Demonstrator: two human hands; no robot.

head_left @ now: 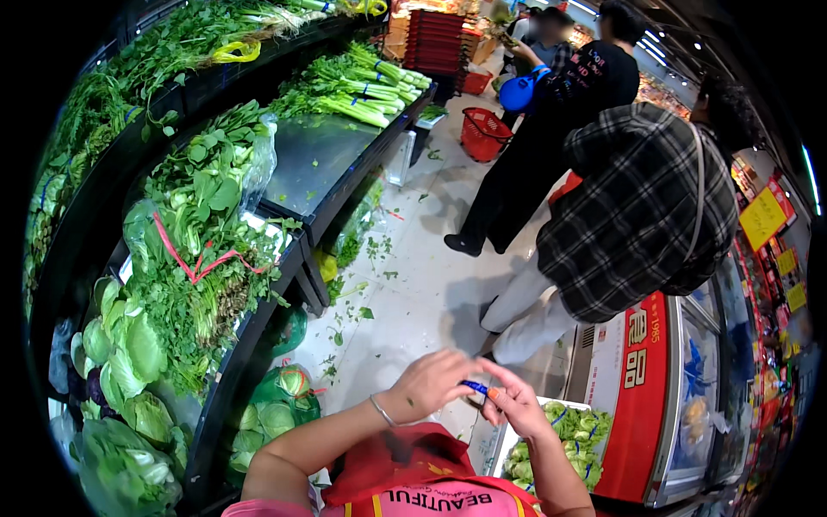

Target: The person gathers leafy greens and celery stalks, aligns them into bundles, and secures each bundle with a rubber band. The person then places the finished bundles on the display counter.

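Two hands meet above a crate of greens (568, 435): left hand (428, 385) and right hand (514, 401) pinch a small blue strip (475, 388) (long axis crosswise) between fingertips, both equally near.

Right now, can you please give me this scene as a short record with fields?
Place: shop aisle beside a produce shelf
Left hand: fingers pinch one end of a small blue band
Right hand: fingers pinch the other end
Below hands: crate of tied greens
Left shelf: leafy bunches
Ahead: person in checked shirt
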